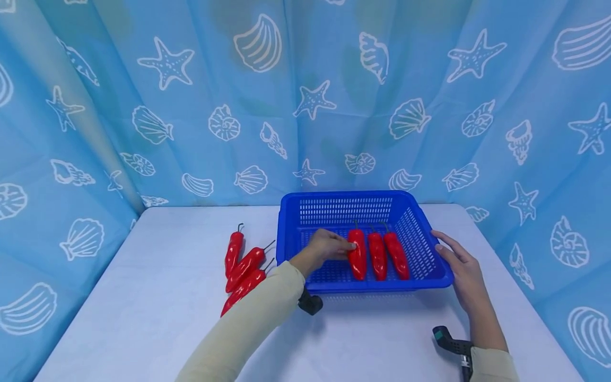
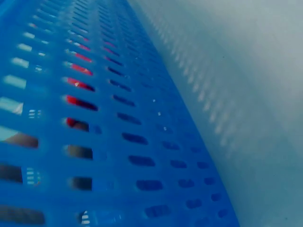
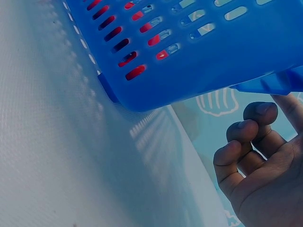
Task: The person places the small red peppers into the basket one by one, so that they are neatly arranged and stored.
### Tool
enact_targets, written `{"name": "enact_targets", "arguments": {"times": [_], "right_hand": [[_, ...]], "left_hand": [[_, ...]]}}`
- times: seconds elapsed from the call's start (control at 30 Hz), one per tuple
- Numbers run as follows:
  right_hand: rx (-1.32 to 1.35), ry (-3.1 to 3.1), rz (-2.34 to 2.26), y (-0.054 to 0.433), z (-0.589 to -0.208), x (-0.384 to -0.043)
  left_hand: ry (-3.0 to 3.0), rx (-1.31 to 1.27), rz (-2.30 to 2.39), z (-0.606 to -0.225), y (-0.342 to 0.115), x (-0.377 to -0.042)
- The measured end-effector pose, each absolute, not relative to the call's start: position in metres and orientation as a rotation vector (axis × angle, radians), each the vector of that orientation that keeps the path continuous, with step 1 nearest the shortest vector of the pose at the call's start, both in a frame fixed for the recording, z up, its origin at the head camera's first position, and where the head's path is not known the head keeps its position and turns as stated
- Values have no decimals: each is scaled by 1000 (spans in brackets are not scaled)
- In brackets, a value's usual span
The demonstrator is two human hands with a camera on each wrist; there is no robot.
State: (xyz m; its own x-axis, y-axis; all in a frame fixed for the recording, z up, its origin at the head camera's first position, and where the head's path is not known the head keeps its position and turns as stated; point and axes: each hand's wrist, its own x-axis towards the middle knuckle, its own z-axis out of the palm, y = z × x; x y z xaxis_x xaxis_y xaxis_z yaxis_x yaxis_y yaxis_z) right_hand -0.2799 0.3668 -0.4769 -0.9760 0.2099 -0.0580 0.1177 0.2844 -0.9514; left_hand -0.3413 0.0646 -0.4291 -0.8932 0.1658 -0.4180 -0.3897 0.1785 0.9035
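My left hand (image 1: 328, 246) reaches over the front of a blue plastic basket (image 1: 343, 287) and holds a red chili pepper (image 1: 357, 261) inside it. Two more red peppers (image 1: 377, 257) lie side by side just to the right of that one, stems toward the back. At the basket's right rim, my right hand (image 1: 464, 270) grips the edge with thumb and forefinger; its other fingers are bent below the rim in the right wrist view. Through the slots of the basket wall (image 2: 137, 137), the left wrist view shows bits of red.
Left of the basket, three red peppers (image 1: 249, 268) lie on the white table (image 1: 157, 297), one partly behind the left sleeve (image 1: 253, 323). A blue curtain (image 1: 200, 101) with shell and starfish prints hangs behind and at both sides. Black wrist mounts (image 1: 451, 341) are on the forearms.
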Motion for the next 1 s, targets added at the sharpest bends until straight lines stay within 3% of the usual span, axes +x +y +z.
{"name": "enact_targets", "arguments": {"times": [1.0], "right_hand": [[-339,-2441,1826,364,-473,-279]], "left_hand": [[1887,-188,1773,-433,65,-343]]}}
